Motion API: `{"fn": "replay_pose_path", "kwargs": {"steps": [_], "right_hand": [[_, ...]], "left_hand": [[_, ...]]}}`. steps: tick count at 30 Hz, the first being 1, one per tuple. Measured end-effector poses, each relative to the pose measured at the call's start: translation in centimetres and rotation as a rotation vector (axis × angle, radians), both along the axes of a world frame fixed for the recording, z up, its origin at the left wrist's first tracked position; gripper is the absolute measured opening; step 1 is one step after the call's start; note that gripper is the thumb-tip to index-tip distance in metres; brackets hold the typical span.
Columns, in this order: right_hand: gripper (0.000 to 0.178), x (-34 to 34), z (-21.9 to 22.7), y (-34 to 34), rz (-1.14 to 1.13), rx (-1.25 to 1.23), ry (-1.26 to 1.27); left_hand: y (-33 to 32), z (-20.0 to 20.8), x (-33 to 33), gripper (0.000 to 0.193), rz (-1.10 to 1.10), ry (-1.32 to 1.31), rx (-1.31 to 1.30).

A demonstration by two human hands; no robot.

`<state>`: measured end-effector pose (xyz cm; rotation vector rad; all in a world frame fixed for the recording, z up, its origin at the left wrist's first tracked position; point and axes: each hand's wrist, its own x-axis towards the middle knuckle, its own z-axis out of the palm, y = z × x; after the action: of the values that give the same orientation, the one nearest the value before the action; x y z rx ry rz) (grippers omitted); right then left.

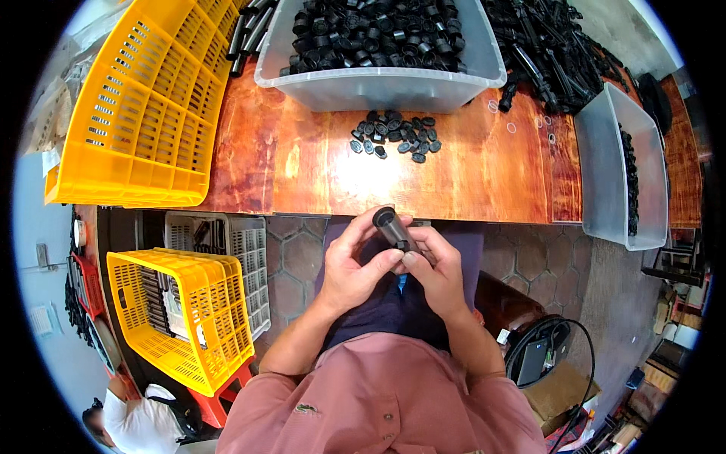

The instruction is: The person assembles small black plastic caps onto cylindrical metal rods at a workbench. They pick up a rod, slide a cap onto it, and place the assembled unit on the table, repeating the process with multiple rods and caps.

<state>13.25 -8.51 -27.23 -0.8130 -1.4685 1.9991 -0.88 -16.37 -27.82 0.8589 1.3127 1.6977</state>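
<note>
Between both hands, just off the table's near edge, is a dark cylindrical tube [392,225] with its round end tilted up and away. My left hand [354,265] wraps its fingers behind the tube, thumb pressed on its side. My right hand [437,266] grips the lower part, its thumb meeting the left thumb. The tube's lower end is hidden by the fingers. Beyond the hands, a small spread of black oval caps [397,135] lies on the reddish wooden table [287,170].
A clear bin [378,87] of black caps stands at the back, beside a heap of black parts [548,60]. A yellow crate [136,98] is at left, another [219,310] below it holding tubes. A second clear bin [628,174] sits right. A person [144,416] is at lower left.
</note>
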Motion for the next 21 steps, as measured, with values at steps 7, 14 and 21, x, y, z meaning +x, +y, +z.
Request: {"fn": "replay_pose_path", "kwargs": {"steps": [7, 14, 21], "right_hand": [[0.028, -0.5, 0.4, -0.1, -0.131, 0.464, -0.230], [0.028, 0.1, -0.6, -0.1, -0.108, 0.244, -0.198], [0.028, 0.2, -0.6, -0.2, -0.046, 0.001, -0.046]], "left_hand": [[0.5, 0.6, -1.2, 0.037, 0.168, 0.969, 0.264], [1.3, 1.5, -2.9, 0.040, -0.043, 1.143, 0.320], [1.8, 3.2, -3.9, 0.030, -0.066, 1.130, 0.334]]}}
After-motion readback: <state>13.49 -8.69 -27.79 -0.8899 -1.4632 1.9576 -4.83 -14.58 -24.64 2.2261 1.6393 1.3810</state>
